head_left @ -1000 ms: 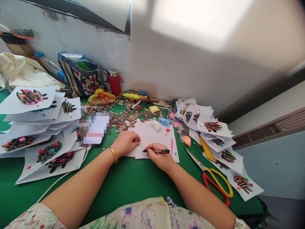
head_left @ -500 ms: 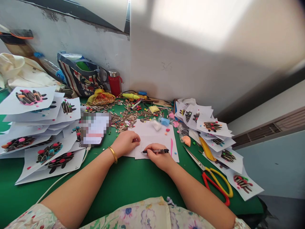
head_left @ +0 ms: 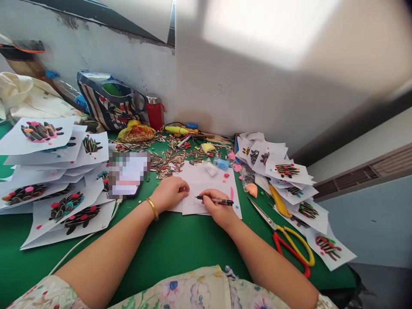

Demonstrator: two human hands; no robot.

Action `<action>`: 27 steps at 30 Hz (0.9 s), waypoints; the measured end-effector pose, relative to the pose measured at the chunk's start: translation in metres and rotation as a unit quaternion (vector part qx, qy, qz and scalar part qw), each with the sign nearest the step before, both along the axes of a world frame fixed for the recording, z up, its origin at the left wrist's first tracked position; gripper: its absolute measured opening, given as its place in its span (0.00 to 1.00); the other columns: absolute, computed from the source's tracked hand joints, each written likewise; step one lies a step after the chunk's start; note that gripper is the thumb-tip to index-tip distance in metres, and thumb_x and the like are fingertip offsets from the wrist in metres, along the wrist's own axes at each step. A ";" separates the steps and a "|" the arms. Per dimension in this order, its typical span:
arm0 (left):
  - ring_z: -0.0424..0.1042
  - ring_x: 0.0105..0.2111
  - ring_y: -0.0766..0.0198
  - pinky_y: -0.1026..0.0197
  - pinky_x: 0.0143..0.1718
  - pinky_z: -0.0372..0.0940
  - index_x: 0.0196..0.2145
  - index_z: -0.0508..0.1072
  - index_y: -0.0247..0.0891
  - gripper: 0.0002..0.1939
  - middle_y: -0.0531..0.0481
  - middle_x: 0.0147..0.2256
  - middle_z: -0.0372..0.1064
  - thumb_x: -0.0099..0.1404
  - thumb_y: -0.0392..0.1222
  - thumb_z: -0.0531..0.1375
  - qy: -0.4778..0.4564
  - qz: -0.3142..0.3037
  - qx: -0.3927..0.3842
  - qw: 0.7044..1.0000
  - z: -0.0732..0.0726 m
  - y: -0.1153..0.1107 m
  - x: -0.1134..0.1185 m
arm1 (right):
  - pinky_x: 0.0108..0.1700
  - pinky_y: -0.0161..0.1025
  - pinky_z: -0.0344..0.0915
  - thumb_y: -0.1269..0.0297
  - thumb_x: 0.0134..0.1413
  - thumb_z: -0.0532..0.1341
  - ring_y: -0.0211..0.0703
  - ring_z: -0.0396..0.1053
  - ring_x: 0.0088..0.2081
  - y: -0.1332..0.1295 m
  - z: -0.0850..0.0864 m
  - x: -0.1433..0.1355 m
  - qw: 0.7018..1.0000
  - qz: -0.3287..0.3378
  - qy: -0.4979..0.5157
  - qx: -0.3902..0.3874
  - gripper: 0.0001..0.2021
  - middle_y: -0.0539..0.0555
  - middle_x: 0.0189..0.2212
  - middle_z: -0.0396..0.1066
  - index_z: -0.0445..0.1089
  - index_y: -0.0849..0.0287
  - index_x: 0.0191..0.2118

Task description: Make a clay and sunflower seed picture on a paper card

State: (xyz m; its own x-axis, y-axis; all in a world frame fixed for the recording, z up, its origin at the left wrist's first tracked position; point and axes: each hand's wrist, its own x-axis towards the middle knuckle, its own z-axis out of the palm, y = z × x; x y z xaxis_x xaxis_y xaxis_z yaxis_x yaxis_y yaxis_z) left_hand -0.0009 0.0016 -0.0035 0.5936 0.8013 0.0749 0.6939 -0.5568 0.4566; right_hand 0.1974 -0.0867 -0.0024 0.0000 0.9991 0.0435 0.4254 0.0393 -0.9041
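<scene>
My right hand [head_left: 219, 209] is closed around a black pen [head_left: 222, 201] in a writing grip. The pen's tip is at a thin line drawing [head_left: 194, 199] on a white sheet of paper [head_left: 210, 182]. My left hand [head_left: 170, 193] rests on the left edge of the paper, its fingers loosely bent and holding no object. A gold bangle [head_left: 152, 209] circles that wrist. On the paper's far part lie a white clay lump [head_left: 210, 168], a blue one [head_left: 222, 164] and small coloured balls. A pink strip [head_left: 231, 193] marks its right side.
Stacks of seed-decorated papers stand at left [head_left: 53, 167] and right [head_left: 289, 171]. Scissors [head_left: 277, 228] and a yellow cutter [head_left: 280, 201] lie right of my hand. A phone [head_left: 128, 174] is at left. Behind are scattered sunflower seeds [head_left: 167, 161], a red flask [head_left: 155, 112] and a bag [head_left: 111, 101].
My right hand and the pen have shifted slightly right and up across the paper. More drawn lines show near the pen tip. My left hand stays in place.
</scene>
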 end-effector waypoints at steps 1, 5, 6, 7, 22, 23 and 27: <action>0.69 0.33 0.60 0.61 0.35 0.59 0.33 0.78 0.42 0.05 0.51 0.31 0.74 0.59 0.42 0.62 0.000 0.001 0.000 1.000 0.000 0.000 0.000 | 0.35 0.36 0.65 0.62 0.56 0.56 0.41 0.70 0.33 0.000 0.000 0.001 1.000 -0.001 0.002 0.006 0.11 0.51 0.32 0.75 0.74 0.57 0.40; 0.69 0.33 0.60 0.61 0.35 0.59 0.33 0.78 0.42 0.05 0.51 0.31 0.74 0.59 0.42 0.62 0.002 0.001 -0.005 1.000 0.001 0.000 0.001 | 0.38 0.37 0.66 0.60 0.57 0.57 0.42 0.70 0.36 0.000 -0.002 0.002 1.000 0.007 -0.003 0.029 0.12 0.52 0.36 0.75 0.74 0.56 0.42; 0.69 0.33 0.61 0.61 0.35 0.59 0.33 0.78 0.42 0.05 0.51 0.31 0.74 0.59 0.42 0.62 0.002 0.001 -0.006 1.000 0.001 0.000 0.001 | 0.40 0.37 0.66 0.60 0.57 0.57 0.42 0.70 0.37 0.000 -0.002 0.002 0.999 0.010 -0.005 0.035 0.11 0.52 0.37 0.75 0.74 0.56 0.42; 0.69 0.33 0.61 0.61 0.35 0.59 0.33 0.78 0.42 0.05 0.51 0.30 0.74 0.59 0.42 0.62 0.001 0.001 -0.006 1.000 0.001 0.000 0.001 | 0.41 0.38 0.66 0.61 0.57 0.57 0.43 0.70 0.39 0.000 -0.002 0.002 0.999 0.013 -0.008 0.041 0.11 0.52 0.38 0.75 0.74 0.55 0.42; 0.69 0.33 0.61 0.61 0.36 0.59 0.32 0.78 0.42 0.04 0.52 0.30 0.74 0.60 0.40 0.62 0.010 0.002 0.023 1.000 0.003 -0.003 0.002 | 0.40 0.38 0.65 0.58 0.58 0.57 0.43 0.69 0.38 0.003 -0.004 0.005 0.999 0.025 0.021 0.000 0.12 0.51 0.36 0.74 0.74 0.56 0.41; 0.69 0.33 0.61 0.61 0.36 0.59 0.32 0.78 0.42 0.04 0.52 0.30 0.74 0.60 0.40 0.62 0.011 0.002 0.024 1.000 0.003 -0.003 0.002 | 0.40 0.38 0.65 0.58 0.58 0.57 0.43 0.69 0.38 0.003 -0.004 0.005 0.999 0.025 0.020 -0.001 0.12 0.51 0.36 0.74 0.74 0.56 0.41; 0.69 0.34 0.61 0.61 0.36 0.59 0.32 0.77 0.42 0.04 0.52 0.31 0.74 0.60 0.41 0.61 0.016 0.006 0.023 1.000 0.002 -0.004 0.002 | 0.41 0.39 0.65 0.58 0.58 0.57 0.43 0.70 0.38 0.002 -0.004 0.005 1.000 0.023 0.015 -0.001 0.12 0.51 0.35 0.74 0.74 0.55 0.41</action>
State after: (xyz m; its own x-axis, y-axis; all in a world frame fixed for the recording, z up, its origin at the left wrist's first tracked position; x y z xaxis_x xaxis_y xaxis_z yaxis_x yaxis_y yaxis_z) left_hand 0.0012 -0.0021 -0.0011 0.5865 0.8046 0.0932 0.7148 -0.5683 0.4075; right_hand 0.2025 -0.0845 -0.0064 -0.0455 0.9981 0.0426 0.3966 0.0572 -0.9162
